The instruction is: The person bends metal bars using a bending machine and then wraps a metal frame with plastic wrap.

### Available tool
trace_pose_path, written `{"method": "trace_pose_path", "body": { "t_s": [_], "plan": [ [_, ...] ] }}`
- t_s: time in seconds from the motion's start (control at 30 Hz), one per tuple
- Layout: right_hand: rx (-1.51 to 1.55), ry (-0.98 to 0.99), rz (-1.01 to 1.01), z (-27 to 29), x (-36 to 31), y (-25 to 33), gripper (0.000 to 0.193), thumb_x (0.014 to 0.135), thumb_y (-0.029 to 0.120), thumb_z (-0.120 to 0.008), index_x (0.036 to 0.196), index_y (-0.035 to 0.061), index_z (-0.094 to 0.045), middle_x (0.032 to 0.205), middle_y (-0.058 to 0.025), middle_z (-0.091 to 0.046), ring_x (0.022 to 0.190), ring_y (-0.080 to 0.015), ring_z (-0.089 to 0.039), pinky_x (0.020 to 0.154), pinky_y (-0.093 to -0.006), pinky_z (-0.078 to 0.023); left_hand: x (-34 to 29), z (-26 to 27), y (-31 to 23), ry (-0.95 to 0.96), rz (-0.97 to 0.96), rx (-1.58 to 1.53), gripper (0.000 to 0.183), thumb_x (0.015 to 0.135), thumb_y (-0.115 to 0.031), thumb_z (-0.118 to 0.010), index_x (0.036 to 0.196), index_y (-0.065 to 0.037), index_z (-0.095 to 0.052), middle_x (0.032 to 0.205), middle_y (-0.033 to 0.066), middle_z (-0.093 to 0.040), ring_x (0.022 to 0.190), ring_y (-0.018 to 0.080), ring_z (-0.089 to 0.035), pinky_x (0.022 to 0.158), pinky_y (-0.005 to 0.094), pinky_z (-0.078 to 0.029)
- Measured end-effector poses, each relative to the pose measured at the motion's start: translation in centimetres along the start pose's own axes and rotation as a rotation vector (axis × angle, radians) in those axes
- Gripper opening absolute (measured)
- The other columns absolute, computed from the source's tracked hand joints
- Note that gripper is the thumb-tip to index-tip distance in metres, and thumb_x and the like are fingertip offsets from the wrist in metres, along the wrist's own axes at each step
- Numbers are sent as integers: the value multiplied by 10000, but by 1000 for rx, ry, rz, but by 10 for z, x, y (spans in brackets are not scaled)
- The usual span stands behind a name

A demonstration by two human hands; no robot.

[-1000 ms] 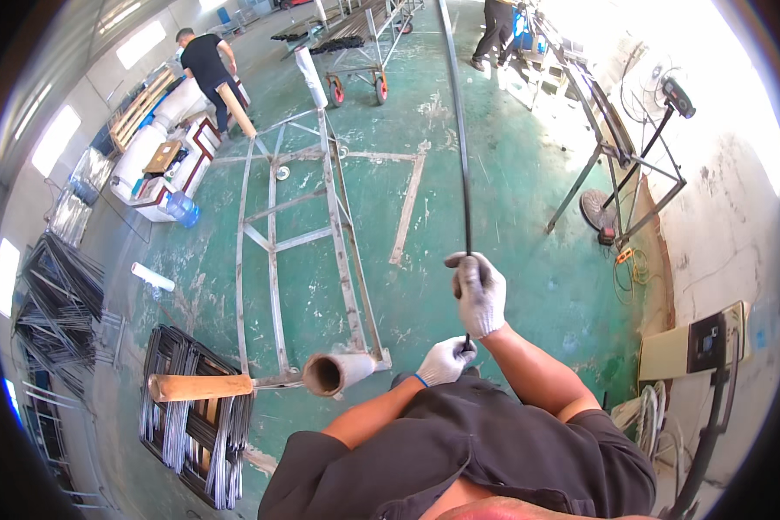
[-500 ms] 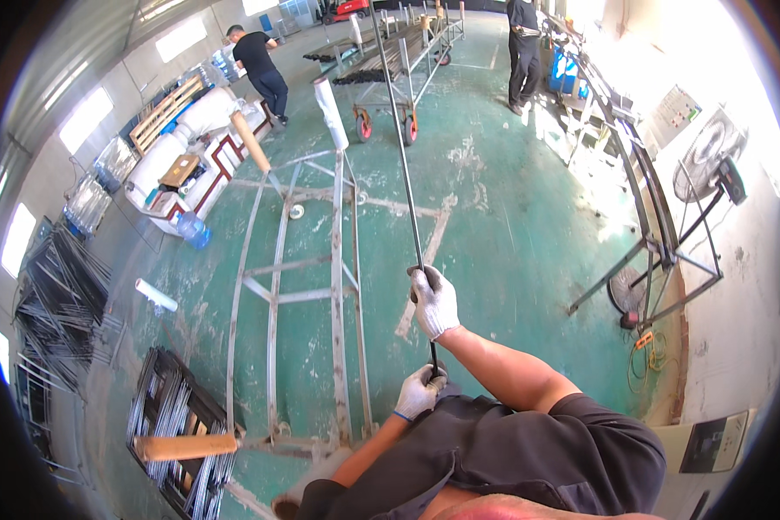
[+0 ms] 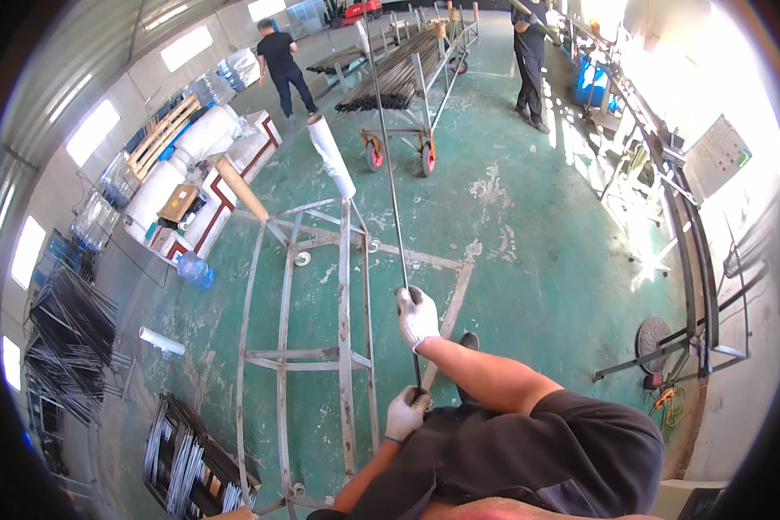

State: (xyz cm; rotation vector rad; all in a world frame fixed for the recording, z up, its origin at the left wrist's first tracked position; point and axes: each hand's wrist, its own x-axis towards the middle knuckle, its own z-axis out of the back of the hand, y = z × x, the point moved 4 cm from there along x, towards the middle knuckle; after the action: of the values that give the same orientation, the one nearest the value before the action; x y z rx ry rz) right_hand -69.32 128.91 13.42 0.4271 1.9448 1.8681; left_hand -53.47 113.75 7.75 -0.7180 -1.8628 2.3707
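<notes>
A long, thin dark rod runs upward and away from my body, its far end reaching toward the loaded cart. My right hand, in a white glove, is wrapped around it partway up. Lower down, close to my torso, my left hand in a similar glove closes on the rod's near end. To the left of both hands stands a bare metal frame rack on casters, with a white-wrapped roll and a brown cardboard tube on its far posts. The rod passes beside this rack.
A wheeled cart carries many dark rods ahead. One person is at far left, another at far right. Metal stands line the right wall. Left are a water jug, a white roll and stacked frames.
My view has shifted, and a shoe of mine now shows beyond my right forearm. Both hands keep hold of the rod, slightly further left. The person at far left has straightened and turned.
</notes>
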Motion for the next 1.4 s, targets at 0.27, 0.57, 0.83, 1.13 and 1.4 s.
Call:
{"method": "trace_pose_path", "body": {
  "t_s": [0.27, 0.57, 0.83, 1.13, 1.4],
  "plan": [
    [53, -52, 92, -54, 244, 25, 313, 1045, 283, -572, 939, 4, -666, 712, -107, -587, 672, -188, -526, 675, -383, -468, 224, 29, -54, -209, -180, -6, 161, 1033, -102, -658, 1119, 33, -681, 886, 36, -671, 753, 98, -602, 665, 269, -489],
    [92, -107, 56, -126, 497, 48, 315, 1055, 262, -549, 1054, -26, -676, 851, -205, -681, 776, -291, -631, 772, -425, -505, 431, 67, -191, -411, -105, -27, 189, 1064, -123, -604, 1135, 38, -674, 806, 21, -618, 689, 101, -595, 660, 281, -526],
    [33, -194, -12, -199, 738, 61, 327, 1032, 265, -548, 979, -32, -674, 811, -234, -674, 739, -365, -644, 767, -450, -515, 665, 133, -264, -378, -173, -57, 262, 1077, -181, -606, 1191, 45, -673, 899, 41, -664, 768, 108, -620, 662, 304, -564],
    [-99, -290, -14, -258, 1010, 107, 352, 1029, 286, -537, 1040, -21, -710, 986, -292, -720, 944, -467, -702, 837, -479, -537, 882, 198, -323, -355, -265, 92, 254, 1065, -120, -609, 1229, 62, -671, 896, 52, -662, 722, 109, -609, 653, 280, -535],
    [-365, -343, -127, -280, 1316, 78, 367, 1037, 312, -554, 1082, 2, -746, 1033, -269, -754, 1021, -452, -723, 877, -467, -579, 984, 193, -330, -410, 139, -283, 205, 1059, -118, -610, 1133, 57, -687, 798, 66, -669, 718, 144, -634, 661, 307, -518]
  ]
}}
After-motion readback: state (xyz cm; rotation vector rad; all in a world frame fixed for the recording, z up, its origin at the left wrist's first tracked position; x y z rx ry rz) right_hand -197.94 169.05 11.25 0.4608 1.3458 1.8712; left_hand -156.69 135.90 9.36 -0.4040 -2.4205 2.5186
